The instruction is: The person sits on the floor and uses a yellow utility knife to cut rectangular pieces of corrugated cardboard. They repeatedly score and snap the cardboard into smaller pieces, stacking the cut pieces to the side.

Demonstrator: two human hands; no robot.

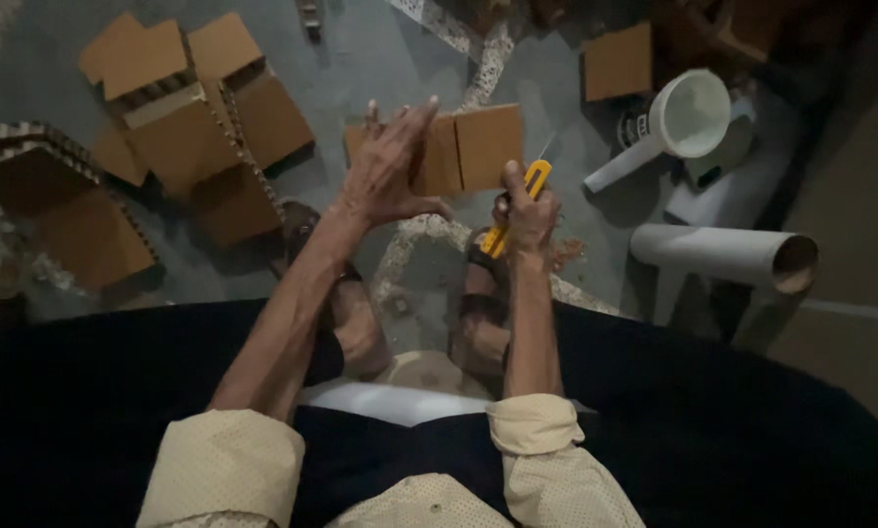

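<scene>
While the left hand [385, 166] presses flat, fingers together, on a cardboard piece [468, 147] held above the floor [380, 59], the right hand [527, 210] grips a yellow knife [517, 205] at its edge. Cut pieces [180, 137] already lie piled left; this piece looks uncut.

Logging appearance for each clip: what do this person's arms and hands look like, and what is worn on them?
Both arms wear a pale cream shirt with a fine dotted pattern, sleeves rolled up to about the elbow, leaving the forearms bare. The left hand and right hand are bare: no gloves. No watch, ring or bracelet is visible in this dim view.
</scene>
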